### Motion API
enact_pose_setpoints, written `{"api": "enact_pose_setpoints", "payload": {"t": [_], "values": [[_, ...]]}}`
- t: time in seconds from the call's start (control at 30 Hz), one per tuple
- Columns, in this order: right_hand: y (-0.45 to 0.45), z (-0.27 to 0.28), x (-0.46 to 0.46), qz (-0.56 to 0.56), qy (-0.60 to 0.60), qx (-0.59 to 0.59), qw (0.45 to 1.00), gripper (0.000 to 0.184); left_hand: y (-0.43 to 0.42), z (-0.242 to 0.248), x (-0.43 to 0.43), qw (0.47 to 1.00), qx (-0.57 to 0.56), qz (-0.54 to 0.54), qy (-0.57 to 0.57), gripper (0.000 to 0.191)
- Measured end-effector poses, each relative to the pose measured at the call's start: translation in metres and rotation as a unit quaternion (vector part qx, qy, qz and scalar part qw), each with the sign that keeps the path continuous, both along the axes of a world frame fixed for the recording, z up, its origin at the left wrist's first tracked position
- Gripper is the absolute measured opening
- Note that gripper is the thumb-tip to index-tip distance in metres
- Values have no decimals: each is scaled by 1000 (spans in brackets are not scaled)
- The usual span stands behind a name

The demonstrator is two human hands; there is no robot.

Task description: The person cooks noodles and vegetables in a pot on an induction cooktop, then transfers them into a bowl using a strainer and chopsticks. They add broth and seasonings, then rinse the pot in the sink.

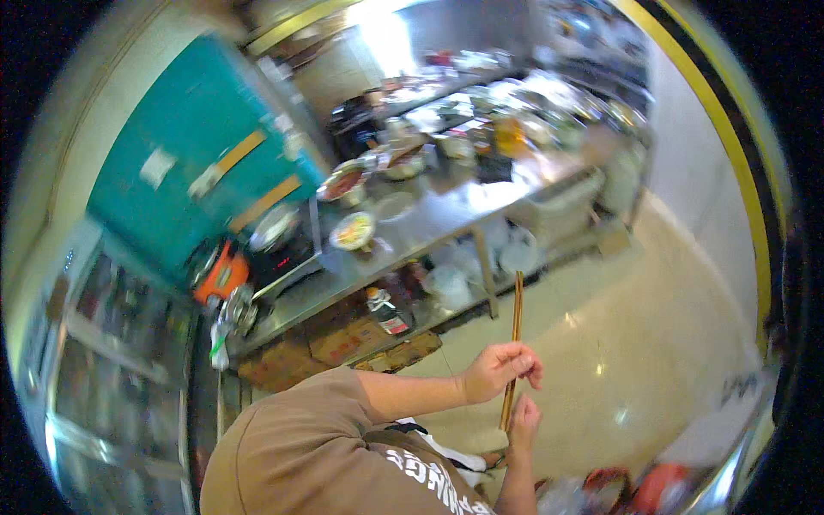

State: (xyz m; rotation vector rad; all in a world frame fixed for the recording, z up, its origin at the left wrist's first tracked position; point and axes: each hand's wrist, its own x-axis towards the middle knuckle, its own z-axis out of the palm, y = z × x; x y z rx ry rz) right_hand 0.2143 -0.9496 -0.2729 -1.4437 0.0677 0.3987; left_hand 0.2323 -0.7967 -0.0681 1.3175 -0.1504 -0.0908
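Note:
My left hand [504, 372] is closed around a pair of long wooden chopsticks [517, 306], which stick out on both sides of it. Just below, my right hand [524, 417] has its fingers curled beside the chopsticks' lower end. Whether it touches or grips them is hard to make out. Both hands are in front of my body, over the tiled floor [579, 367] and away from the metal counter [425, 219].
On the counter are a bowl of chopped food [353, 232], a pot of reddish food [344, 185] and an orange appliance [222, 277]. A dark bottle with a label [389, 313] and white containers [450, 286] stand on its lower shelf. A glass-fronted cabinet [122, 360] is at left.

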Motion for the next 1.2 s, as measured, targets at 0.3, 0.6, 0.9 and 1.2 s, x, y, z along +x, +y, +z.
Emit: {"api": "enact_pose_setpoints", "payload": {"t": [0.3,0.6,0.9,1.2], "values": [[280,31,-65,375,-312,-179,854,61,325,4,-208,947,68,311,-42,23],[549,35,-104,574,-312,-232,720,52,540,-8,-392,791,179,583,38,20],[509,5,182,393,-84,-417,815,37,601,-25,-438,657,81,747,56,31],[520,54,573,98,-258,-634,723,73,638,-5,-380,444,210,862,123,37]]}}
